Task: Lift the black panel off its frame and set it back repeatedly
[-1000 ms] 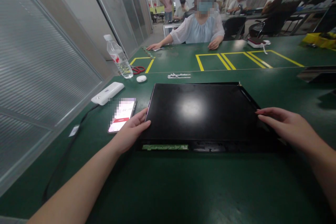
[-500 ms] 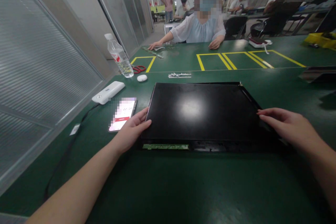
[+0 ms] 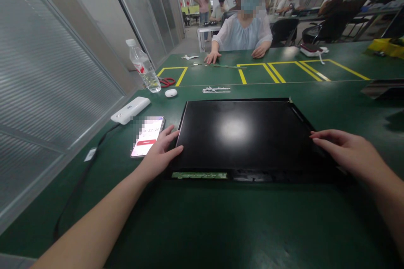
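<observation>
A black LCD panel (image 3: 217,151) lies over a black frame (image 3: 277,175), with a strip of green circuit board (image 3: 199,175) along its near edge. My left hand (image 3: 160,147) holds the panel's left edge, thumb over the top and fingers along the side. At the right edge, the thumb and forefinger of my right hand (image 3: 344,147) are pinched together on the panel's border. What lies under the panel is hidden. Close beside my left hand is a lit phone (image 3: 148,134).
Left of the panel are a white power bank (image 3: 131,110) with a black cable, a white earbud case (image 3: 171,93), a water bottle (image 3: 143,67) and red scissors (image 3: 167,82). White scraps (image 3: 216,90) lie beyond the panel. A co-worker (image 3: 243,33) sits opposite, near a thin strip (image 3: 217,65).
The far edge of the panel sits slightly lower, and my left fingers are spread a little more. Across the table, the co-worker's hand has moved toward the middle, and the thin strip lies farther right.
</observation>
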### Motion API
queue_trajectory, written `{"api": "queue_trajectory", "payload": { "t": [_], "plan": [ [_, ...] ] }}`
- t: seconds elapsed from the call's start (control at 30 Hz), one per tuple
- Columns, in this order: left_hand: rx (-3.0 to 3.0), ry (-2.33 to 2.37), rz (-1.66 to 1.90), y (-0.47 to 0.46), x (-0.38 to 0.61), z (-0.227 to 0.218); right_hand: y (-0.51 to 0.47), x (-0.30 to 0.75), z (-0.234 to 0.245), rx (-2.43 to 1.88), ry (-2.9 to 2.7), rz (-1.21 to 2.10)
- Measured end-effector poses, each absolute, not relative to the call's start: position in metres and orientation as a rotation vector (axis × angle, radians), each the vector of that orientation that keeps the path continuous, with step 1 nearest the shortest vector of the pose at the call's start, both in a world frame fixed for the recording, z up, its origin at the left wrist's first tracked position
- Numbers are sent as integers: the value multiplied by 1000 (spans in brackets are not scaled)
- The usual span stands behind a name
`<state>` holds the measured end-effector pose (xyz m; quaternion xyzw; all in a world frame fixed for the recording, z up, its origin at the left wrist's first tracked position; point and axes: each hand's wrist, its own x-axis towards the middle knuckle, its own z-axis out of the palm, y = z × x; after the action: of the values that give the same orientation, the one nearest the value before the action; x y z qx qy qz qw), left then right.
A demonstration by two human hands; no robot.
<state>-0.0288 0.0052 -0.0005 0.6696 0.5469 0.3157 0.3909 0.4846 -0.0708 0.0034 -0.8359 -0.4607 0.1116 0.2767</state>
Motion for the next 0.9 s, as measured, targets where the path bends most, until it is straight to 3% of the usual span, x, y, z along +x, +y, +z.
{"api": "queue_trajectory", "payload": {
  "t": [0.47, 0.9],
  "plan": [
    [1956, 1550, 609, 4, -17, 6, -73, 464, 23, -2077, -821, 615],
    [2040, 1531, 587, 5, -13, 7, -72, 466, 21, -1932, -746, 685]
  ]
}}
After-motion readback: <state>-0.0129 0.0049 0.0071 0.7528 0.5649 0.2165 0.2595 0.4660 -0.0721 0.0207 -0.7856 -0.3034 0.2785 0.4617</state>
